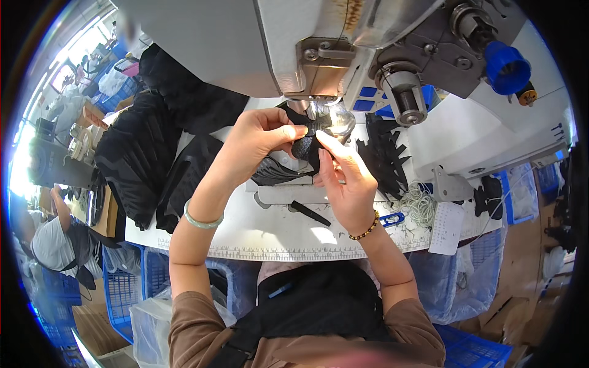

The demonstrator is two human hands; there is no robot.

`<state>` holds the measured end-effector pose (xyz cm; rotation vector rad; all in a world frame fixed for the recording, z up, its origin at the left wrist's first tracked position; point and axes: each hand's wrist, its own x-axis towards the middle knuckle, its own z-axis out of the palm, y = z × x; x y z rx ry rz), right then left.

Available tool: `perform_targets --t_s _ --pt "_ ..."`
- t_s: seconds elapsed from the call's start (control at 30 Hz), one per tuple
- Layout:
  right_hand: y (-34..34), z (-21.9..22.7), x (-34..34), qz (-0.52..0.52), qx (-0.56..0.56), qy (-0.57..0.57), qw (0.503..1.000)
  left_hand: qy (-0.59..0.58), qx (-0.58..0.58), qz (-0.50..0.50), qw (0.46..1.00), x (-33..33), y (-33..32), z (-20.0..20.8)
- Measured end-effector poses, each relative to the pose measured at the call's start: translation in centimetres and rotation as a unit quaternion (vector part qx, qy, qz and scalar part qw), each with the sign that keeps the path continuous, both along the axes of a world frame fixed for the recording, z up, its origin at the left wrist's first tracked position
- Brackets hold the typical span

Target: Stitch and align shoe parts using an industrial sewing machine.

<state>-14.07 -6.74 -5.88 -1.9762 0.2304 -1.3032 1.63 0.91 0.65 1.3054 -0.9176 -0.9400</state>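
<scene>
Under the lit needle area of a white sewing machine (202,43) lies a small black fabric piece (302,149). My left hand (257,144) pinches its left edge between thumb and bent fingers, just in front of the needle. From the right, my right hand (351,187) grips the same piece, its index fingertip close to the left thumb. Folded, ribbed black fabric (274,173) hangs just below the fingers. The needle tip and the underside of the piece are hidden by glare and fingers.
Black fabric pieces (138,153) are heaped on the left; cut black strips (381,156) lie right. Nearby are tangled white cord (419,205), blue thread snips (391,219), a white paper (446,228) and a loose black strip (311,213). Blue crates (126,285) stand below; another person (64,242) is far left.
</scene>
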Motion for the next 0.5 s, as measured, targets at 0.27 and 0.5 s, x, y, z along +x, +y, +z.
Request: perform_targets --t_s 0.27,0.5 --pt "0.6 2.6 -0.5 -0.077 -0.072 0.063 0.992 0.053 0.018 0.030 0.998 -0.5 -0.5 0.5" --pt "0.4 3.0 -0.5 -0.106 -0.088 0.101 0.985 0.093 0.014 0.023 0.995 -0.7 -0.9 0.9"
